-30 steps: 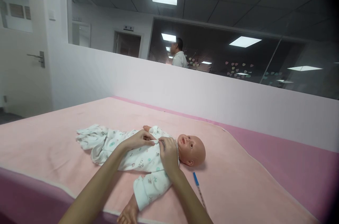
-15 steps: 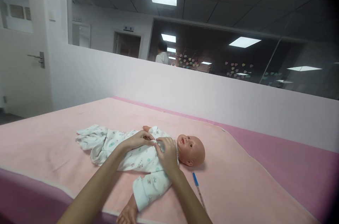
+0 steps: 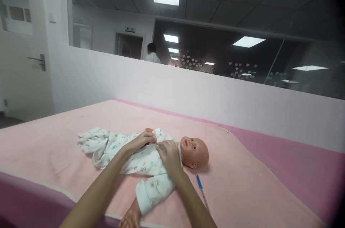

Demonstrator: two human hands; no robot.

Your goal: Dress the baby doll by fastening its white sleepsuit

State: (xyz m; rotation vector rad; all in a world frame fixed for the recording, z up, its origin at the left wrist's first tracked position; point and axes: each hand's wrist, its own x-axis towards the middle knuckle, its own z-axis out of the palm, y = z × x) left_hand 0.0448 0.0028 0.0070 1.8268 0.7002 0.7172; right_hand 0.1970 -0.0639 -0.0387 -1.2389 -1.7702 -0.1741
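Note:
A baby doll point(image 3: 194, 152) lies on its back, head to the right, in a white patterned romper point(image 3: 141, 161). My left hand point(image 3: 142, 141) rests on the front of the romper at the belly, fingers curled and pinching its cloth. Close beside it on the chest lies my right hand point(image 3: 170, 152), its fingers bent on the romper near the neckline. What sits under the fingertips is too small to make out. The doll's near arm stretches toward me, its hand point(image 3: 131, 216) at the bed edge. The legs of the romper bunch up at the left.
A thermometer with a blue cap point(image 3: 199, 182) lies near the doll's head. Beneath is a pink blanket point(image 3: 256, 185) over a darker pink mat point(image 3: 291, 156). A white wall point(image 3: 188, 95) with a window runs behind; a person point(image 3: 152, 54) is beyond the glass. A door point(image 3: 24, 70) stands left.
My left fingers have drawn slightly back from my right hand and curled more. The right hand has barely moved. The person behind the glass has shifted left.

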